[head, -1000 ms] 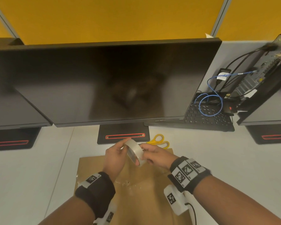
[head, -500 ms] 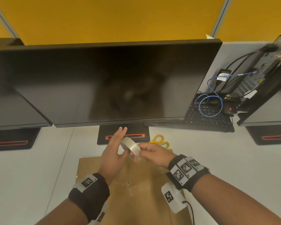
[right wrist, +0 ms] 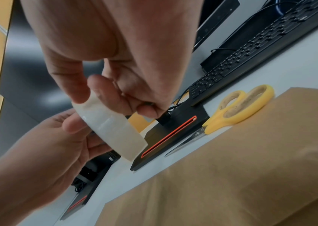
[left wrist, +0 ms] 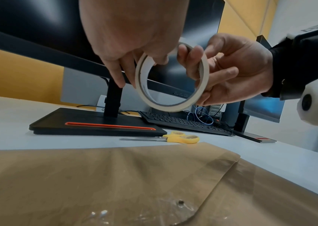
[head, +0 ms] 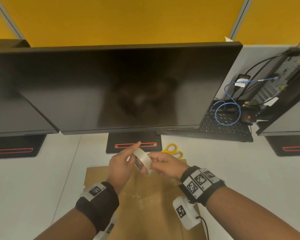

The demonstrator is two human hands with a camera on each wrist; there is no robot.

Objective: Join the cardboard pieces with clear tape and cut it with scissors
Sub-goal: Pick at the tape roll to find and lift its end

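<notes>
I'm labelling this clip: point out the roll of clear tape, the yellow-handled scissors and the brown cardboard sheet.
roll of clear tape (right wrist: 111, 126), right wrist view, outer band.
yellow-handled scissors (left wrist: 170, 138), left wrist view, handle base.
brown cardboard sheet (head: 154, 222), head view, bare middle.

Office cubicle: row of monitors (head: 119, 87), keyboard (head: 223, 129), yellow partition panels (head: 128, 19), white desk (head: 33, 179).

Seen from the head, the scissors (head: 173, 150) show only yellow handles just beyond the right hand (head: 164, 164); the blades are hidden behind the hands. The cardboard (head: 152, 215) beneath both hands runs off the bottom edge. Both the left hand (head: 120, 168) and the right hand cover parts of the tape roll (head: 142, 161) between them; its loose end cannot be made out. In the right wrist view the left hand is blurred.
</notes>
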